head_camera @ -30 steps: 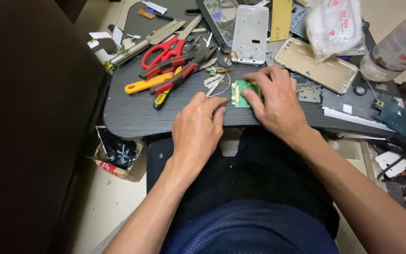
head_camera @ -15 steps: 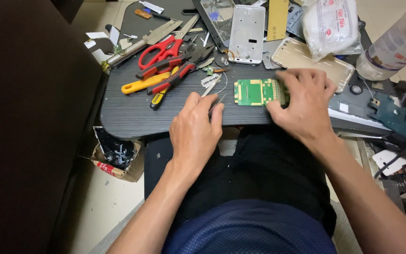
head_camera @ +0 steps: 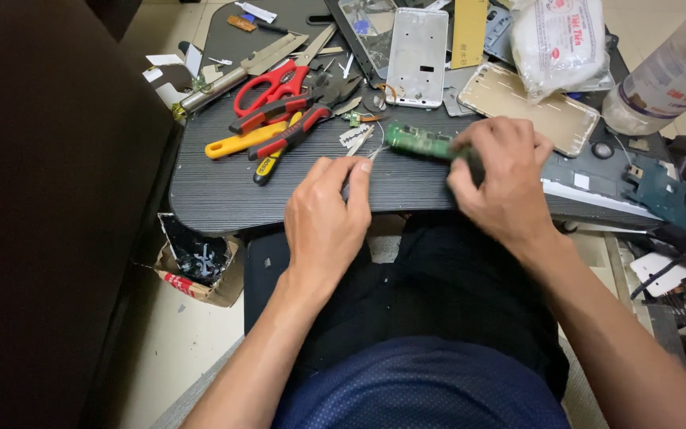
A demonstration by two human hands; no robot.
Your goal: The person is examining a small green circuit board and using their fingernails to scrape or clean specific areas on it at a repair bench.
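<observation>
The right hand point(head_camera: 502, 179) grips a green circuit board point(head_camera: 418, 141) by its right end, fingers closed over it. The board has been lifted off the table point(head_camera: 224, 195) and turned: half a second ago it lay flat with its face up; now it stands on edge, tilted, above the table's front part. The face that was flat is thus raised toward the left hand's tool.

The left hand point(head_camera: 327, 218) is closed around thin metal tweezers point(head_camera: 368, 151), pinched between thumb and forefinger. The tips point up and right and stand just beside the left end of the board; contact cannot be told. The hand has moved forward from the table edge, where its fingers lay a second ago.

Pose: both forearms come in from below, over a dark lap. The left wrist is straight, knuckles up. The right wrist is bent inward, back of the hand toward the camera.

Beyond the hands, to the left, lie red scissors point(head_camera: 267, 83), red-handled pliers point(head_camera: 295, 131) and a yellow-handled tool point(head_camera: 236, 144). Behind the board lie a white phone frame point(head_camera: 416, 56) and a gold phone back point(head_camera: 529, 107). A white bag point(head_camera: 557, 40) and a plastic bottle point(head_camera: 664, 79) stand at the far right. A torn carton point(head_camera: 200, 270) sits on the floor below the table's left edge
</observation>
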